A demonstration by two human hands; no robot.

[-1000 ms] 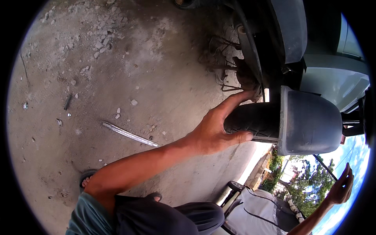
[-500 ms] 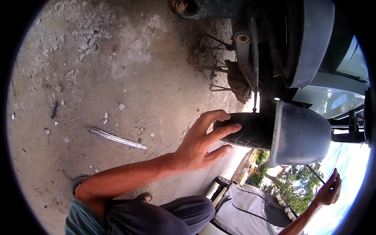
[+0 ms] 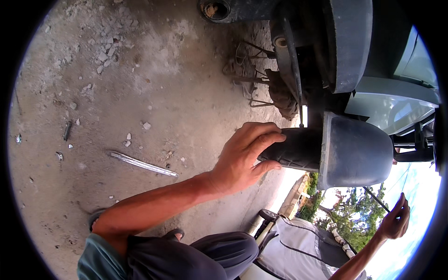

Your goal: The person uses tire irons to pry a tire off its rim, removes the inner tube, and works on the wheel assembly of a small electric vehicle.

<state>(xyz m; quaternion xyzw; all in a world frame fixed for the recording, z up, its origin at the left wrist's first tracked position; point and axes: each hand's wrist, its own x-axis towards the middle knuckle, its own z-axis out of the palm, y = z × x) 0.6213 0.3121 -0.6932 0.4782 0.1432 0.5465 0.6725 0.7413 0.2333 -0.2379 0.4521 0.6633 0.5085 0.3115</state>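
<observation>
My left hand (image 3: 247,156) wraps over the tread of a black tyre (image 3: 298,149), fingers on one side and thumb on the other. A dark grey plastic mudguard (image 3: 359,151) covers part of this tyre. Off at the right, my right hand (image 3: 395,220) pinches the end of a thin dark rod (image 3: 376,199) that runs up behind the mudguard. Where the rod's other end goes is hidden. Beside the tyre, a slim metal bar (image 3: 295,70) ends close to it.
On the dirt ground lie a shiny metal strip (image 3: 142,163), a short dark piece (image 3: 67,131) and scattered stones (image 3: 107,52). A rusty wire frame (image 3: 254,79) stands by the vehicle's dark underside. A grey-covered vehicle (image 3: 298,247) is near my knees (image 3: 224,252).
My left hand's fingers have closed in on the tyre. The right hand still holds the rod. The vehicle has shifted slightly left and up in the view.
</observation>
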